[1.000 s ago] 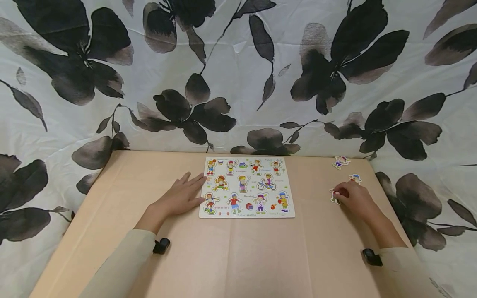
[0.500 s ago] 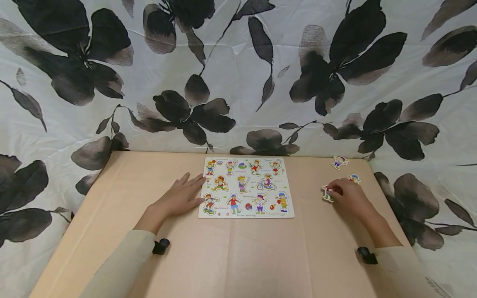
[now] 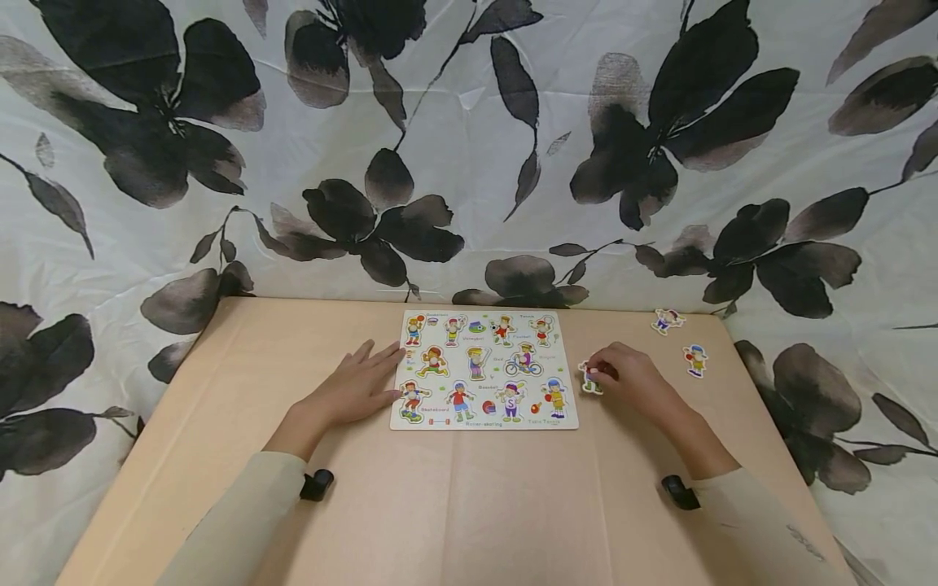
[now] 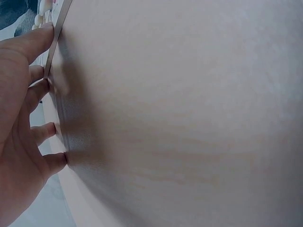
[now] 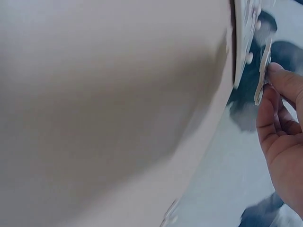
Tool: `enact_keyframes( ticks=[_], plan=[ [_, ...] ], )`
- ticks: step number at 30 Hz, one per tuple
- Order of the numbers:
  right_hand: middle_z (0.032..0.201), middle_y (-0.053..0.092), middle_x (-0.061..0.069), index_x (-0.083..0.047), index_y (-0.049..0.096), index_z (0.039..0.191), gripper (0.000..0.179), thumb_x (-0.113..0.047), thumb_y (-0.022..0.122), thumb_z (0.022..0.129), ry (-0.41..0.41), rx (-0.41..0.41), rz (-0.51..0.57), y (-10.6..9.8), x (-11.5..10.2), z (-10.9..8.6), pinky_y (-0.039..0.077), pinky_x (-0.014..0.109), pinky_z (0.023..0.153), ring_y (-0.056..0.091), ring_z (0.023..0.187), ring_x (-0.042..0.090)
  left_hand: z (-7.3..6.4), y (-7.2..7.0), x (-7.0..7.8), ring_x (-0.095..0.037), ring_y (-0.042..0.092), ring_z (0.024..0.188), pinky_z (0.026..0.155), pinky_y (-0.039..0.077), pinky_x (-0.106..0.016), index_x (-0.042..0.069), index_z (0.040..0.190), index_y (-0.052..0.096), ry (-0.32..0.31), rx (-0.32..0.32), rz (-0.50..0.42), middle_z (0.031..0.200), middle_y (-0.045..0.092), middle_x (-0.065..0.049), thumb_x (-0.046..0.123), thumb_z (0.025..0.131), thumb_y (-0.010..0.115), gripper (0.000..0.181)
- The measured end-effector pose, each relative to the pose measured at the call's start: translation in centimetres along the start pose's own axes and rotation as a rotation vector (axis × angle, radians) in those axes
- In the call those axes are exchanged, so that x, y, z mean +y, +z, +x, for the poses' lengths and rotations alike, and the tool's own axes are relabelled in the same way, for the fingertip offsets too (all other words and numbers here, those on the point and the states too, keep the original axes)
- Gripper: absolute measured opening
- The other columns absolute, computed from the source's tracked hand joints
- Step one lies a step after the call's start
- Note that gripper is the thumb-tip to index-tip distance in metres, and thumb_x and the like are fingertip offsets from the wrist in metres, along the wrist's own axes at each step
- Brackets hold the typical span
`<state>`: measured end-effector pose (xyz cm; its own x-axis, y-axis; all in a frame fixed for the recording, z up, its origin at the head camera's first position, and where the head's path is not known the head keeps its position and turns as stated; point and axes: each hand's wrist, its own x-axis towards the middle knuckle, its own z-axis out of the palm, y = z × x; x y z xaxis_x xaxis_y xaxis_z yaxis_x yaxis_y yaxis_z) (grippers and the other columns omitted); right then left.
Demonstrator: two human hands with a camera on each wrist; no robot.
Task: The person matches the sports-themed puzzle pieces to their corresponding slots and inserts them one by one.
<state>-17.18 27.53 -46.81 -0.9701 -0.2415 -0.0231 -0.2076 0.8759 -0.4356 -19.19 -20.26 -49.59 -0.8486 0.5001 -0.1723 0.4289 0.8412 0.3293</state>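
A white puzzle board (image 3: 440, 389) with colourful figures of children at sports lies near the table's far edge. My left hand (image 3: 357, 386) rests at the board's left side, fingers spread; in the left wrist view its fingertips are right at the board's edge (image 4: 57, 33). Just off the board's right side, my right hand (image 3: 632, 381) pinches a small flat puzzle piece (image 3: 589, 381) shaped like a figure. The right wrist view shows that piece (image 5: 263, 71) edge-on between thumb and fingers, raised above the table. The fingers partly hide its picture.
Two loose figure pieces lie at the far right of the table: one with a purple outfit (image 3: 668, 321), another with a blue cap (image 3: 695, 360). Behind the tan tabletop (image 3: 513, 505) hangs a white cloth (image 3: 469, 122) with dark flowers. Each wrist wears a black camera.
My right hand has moved left with the puzzle piece, from the loose pieces to beside the board. The blue-capped piece is now fully uncovered. My left hand has stayed put.
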Motion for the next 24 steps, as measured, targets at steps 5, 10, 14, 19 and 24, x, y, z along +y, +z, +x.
enact_keyframes(
  ticks=[5,10,14,19,24],
  plan=[
    [0.097,0.065,0.004,-0.007,0.075,0.103,0.01,-0.01,0.076,0.093,-0.062,-0.027,0.006,1.3,-2.4,1.2,0.054,0.03,0.074,0.057,0.084,0.016,0.0,0.0,0.0,-0.051,0.016,0.156,0.12,0.02,-0.074,0.013,0.163,0.033,-0.001,0.001,0.0,0.171,0.028,-0.007,0.044,0.102,0.061,0.073],
    [0.098,0.063,0.003,-0.008,0.074,0.103,0.011,-0.013,0.077,0.094,-0.127,-0.07,0.02,2.7,-5.0,2.1,0.055,0.028,0.075,0.057,0.085,0.015,0.0,0.0,0.0,-0.051,0.016,0.156,0.12,0.02,-0.074,0.013,0.163,0.033,-0.002,0.002,0.009,0.171,0.028,-0.007,0.044,0.102,0.06,0.073],
    [0.097,0.062,0.0,-0.01,0.074,0.102,0.01,-0.016,0.076,0.095,-0.194,-0.089,0.012,3.8,-7.1,2.8,0.054,0.026,0.074,0.055,0.083,0.011,0.1,0.1,-0.1,-0.051,0.016,0.156,0.12,0.021,-0.074,0.014,0.163,0.032,-0.003,0.002,0.014,0.171,0.028,-0.006,0.045,0.102,0.06,0.074],
    [0.097,0.064,-0.002,-0.012,0.075,0.101,0.006,-0.016,0.075,0.096,-0.305,-0.092,-0.005,5.6,-9.5,3.4,0.055,0.027,0.077,0.056,0.085,0.01,0.1,0.2,-0.2,-0.051,0.016,0.156,0.12,0.02,-0.075,0.014,0.163,0.032,0.002,0.002,0.007,0.171,0.028,-0.006,0.044,0.102,0.061,0.074],
    [0.098,0.065,-0.001,-0.012,0.075,0.103,0.007,-0.015,0.072,0.098,-0.392,-0.109,-0.003,7.0,-11.3,4.0,0.055,0.029,0.079,0.058,0.086,0.011,0.1,0.3,-0.3,-0.05,0.016,0.156,0.12,0.02,-0.074,0.015,0.163,0.032,0.0,0.003,0.008,0.171,0.028,-0.005,0.046,0.102,0.06,0.074]
  ],
)
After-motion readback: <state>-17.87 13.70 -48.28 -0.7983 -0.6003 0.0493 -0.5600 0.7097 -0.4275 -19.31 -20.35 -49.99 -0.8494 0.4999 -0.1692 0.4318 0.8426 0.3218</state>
